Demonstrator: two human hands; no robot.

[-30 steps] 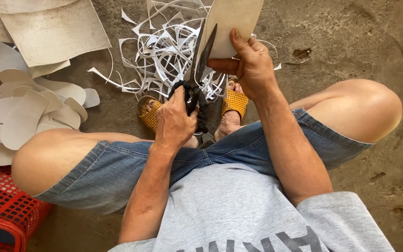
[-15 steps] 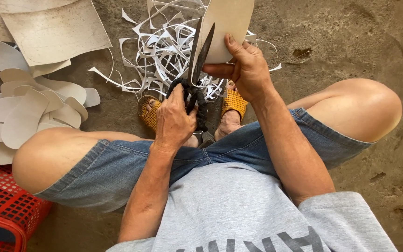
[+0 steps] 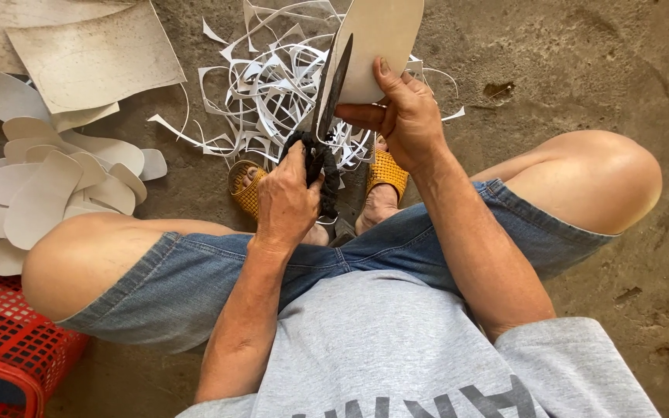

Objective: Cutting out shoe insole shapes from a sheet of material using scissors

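Seated person, viewed from above. Left hand is closed around the cloth-wrapped handles of the scissors, blades pointing away from the body. Just right of the scissors, the right hand pinches the near end of a pale sole-shaped sheet, long axis running away; it looks thin, light and flexible. Beyond the scissors, white offcut strips litter the floor.

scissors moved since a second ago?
Yes. The scissors have closed and swung upright; against the scrap pile, the tips sit higher. The left hand holds the handles.
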